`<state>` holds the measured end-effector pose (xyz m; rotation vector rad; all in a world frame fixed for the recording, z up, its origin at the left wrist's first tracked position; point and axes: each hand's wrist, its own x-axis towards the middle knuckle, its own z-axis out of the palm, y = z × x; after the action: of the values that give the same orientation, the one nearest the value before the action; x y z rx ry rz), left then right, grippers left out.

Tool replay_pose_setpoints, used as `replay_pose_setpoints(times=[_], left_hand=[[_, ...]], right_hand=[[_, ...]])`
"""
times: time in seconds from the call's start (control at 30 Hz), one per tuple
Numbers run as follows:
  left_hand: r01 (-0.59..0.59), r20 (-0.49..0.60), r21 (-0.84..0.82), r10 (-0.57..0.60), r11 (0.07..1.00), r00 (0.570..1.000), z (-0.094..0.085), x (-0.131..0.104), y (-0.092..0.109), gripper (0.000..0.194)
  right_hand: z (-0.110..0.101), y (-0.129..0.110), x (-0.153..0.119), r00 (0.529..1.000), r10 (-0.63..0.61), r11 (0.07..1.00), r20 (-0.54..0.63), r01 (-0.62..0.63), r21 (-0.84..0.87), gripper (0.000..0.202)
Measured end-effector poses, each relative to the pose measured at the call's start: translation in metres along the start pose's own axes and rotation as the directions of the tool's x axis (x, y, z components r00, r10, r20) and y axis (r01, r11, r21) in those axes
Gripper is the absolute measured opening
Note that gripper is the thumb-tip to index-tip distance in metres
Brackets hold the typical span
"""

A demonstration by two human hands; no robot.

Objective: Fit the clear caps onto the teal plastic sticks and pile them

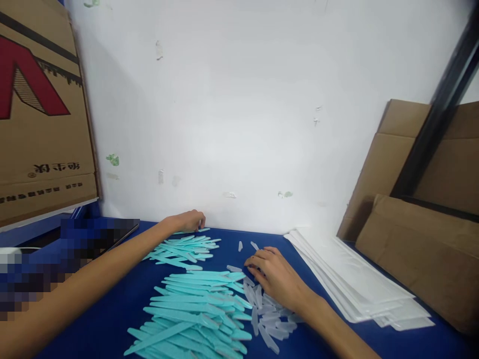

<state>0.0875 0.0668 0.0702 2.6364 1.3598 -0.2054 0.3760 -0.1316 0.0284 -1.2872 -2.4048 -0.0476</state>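
Nearest, a thick pile of teal strips lies across the blue counter. They are long, flat and narrow, with blunt tapered ends and a matt, almost papery look, stacked roughly crosswise. Just beside it, on the right, is a loose scatter of pale pieces – short, cloudy and half see-through, like frosted plastic.

The right hand hovers at the far edge of that scatter, fingers bent and thumb tucked below; I cannot tell whether this grip pinches anything. The step in hand looks like picking or sorting small pieces; singling one out calls for a light fingertip pinch, since they overlap and look slick.

Beyond the big pile sits a smaller teal bunch, and past it the left hand curls down over more strips near the wall. Its fingertips are too hidden to show a hold. A flat pull along the strip would disturb its neighbours least.

To the right, glossy white sheets fan out beside creased brown cardboard – stiff, dull and folded
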Motion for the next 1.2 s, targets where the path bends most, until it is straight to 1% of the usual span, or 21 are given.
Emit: replay_pose_setpoints(times=[0.07,0.13,0.17,0.2,0.27,0.33,0.4,0.47,0.5,0.53,0.6,0.67,0.73,0.83,0.97,1.03,1.2], left_hand=[[-0.007,-0.007,-0.006,0.007,1.0,1.0,-0.002,-0.014,-0.006,0.036],[-0.024,-0.037,-0.009,0.024,1.0,0.999,-0.004,-0.033,-0.006,0.031],[-0.035,-0.068,-0.012,0.034,0.999,0.997,-0.004,-0.043,-0.003,0.02],[-0.051,-0.11,-0.015,0.049,0.999,0.993,-0.005,-0.055,0.002,0.016],[-0.087,-0.209,-0.021,0.081,0.996,0.975,-0.003,-0.078,0.019,0.023],[-0.136,-0.281,-0.034,0.121,0.99,0.952,0.003,-0.1,0.04,0.024],[-0.201,-0.314,-0.056,0.173,0.978,0.933,0.014,-0.117,0.061,0.022],[-0.32,-0.378,-0.114,0.257,0.94,0.889,0.029,-0.127,0.075,0.017],[-0.361,-0.392,-0.116,0.291,0.925,0.872,0.037,-0.13,0.08,0.015],[-0.372,-0.393,-0.115,0.302,0.921,0.869,0.044,-0.131,0.083,0.014],[-0.352,-0.42,-0.072,0.292,0.933,0.859,0.057,-0.131,0.085,0.015],[-0.325,-0.426,-0.041,0.278,0.945,0.861,0.064,-0.131,0.084,0.018],[-0.323,-0.421,-0.042,0.277,0.945,0.864,0.068,-0.13,0.082,0.019],[-0.331,-0.436,-0.064,0.272,0.941,0.858,0.07,-0.13,0.081,0.017],[-0.308,-0.472,-0.076,0.238,0.948,0.849,0.069,-0.132,0.088,0.012],[-0.303,-0.496,-0.069,0.231,0.95,0.837,0.067,-0.135,0.093,0.014],[-0.298,-0.548,0.009,0.254,0.954,0.797,0.065,-0.14,0.101,0.023]], right_hand=[[-0.001,0.0,0.0,1.0,0.001,1.0,0.007,-0.001,0.015,0.026],[-0.002,0.001,-0.001,1.0,0.007,1.0,0.02,-0.007,0.019,0.027],[-0.003,0.002,-0.002,1.0,0.01,1.0,0.028,-0.011,0.019,0.028],[-0.004,0.003,-0.002,0.999,0.014,1.0,0.034,-0.015,0.022,0.028],[-0.005,0.006,-0.003,0.999,0.013,0.999,0.047,-0.015,0.036,0.029],[-0.006,0.008,-0.003,0.999,0.0,0.999,0.055,-0.002,0.039,0.03],[-0.006,0.009,-0.003,0.998,-0.014,1.0,0.068,0.015,-0.01,0.032],[-0.007,0.008,-0.001,0.994,-0.028,0.994,0.101,0.039,-0.102,0.036],[-0.008,0.007,-0.001,0.992,-0.033,0.988,0.122,0.051,-0.148,0.041],[-0.009,0.005,0.0,0.989,-0.036,0.98,0.143,0.063,-0.187,0.046],[-0.011,0.002,0.001,0.983,-0.04,0.968,0.178,0.083,-0.237,0.056],[-0.012,0.0,0.001,0.98,-0.043,0.963,0.193,0.092,-0.254,0.061],[-0.011,0.0,0.001,0.983,-0.055,0.964,0.177,0.098,-0.246,0.063],[-0.008,0.002,-0.001,0.992,-0.082,0.979,0.091,0.097,-0.181,0.061],[-0.007,0.0,-0.005,0.995,-0.087,0.996,-0.057,0.088,0.021,0.048],[-0.009,-0.004,-0.006,0.989,-0.094,0.991,-0.111,0.104,0.088,0.042],[-0.014,-0.016,-0.005,0.97,-0.131,0.985,-0.206,0.151,0.084,0.024]])
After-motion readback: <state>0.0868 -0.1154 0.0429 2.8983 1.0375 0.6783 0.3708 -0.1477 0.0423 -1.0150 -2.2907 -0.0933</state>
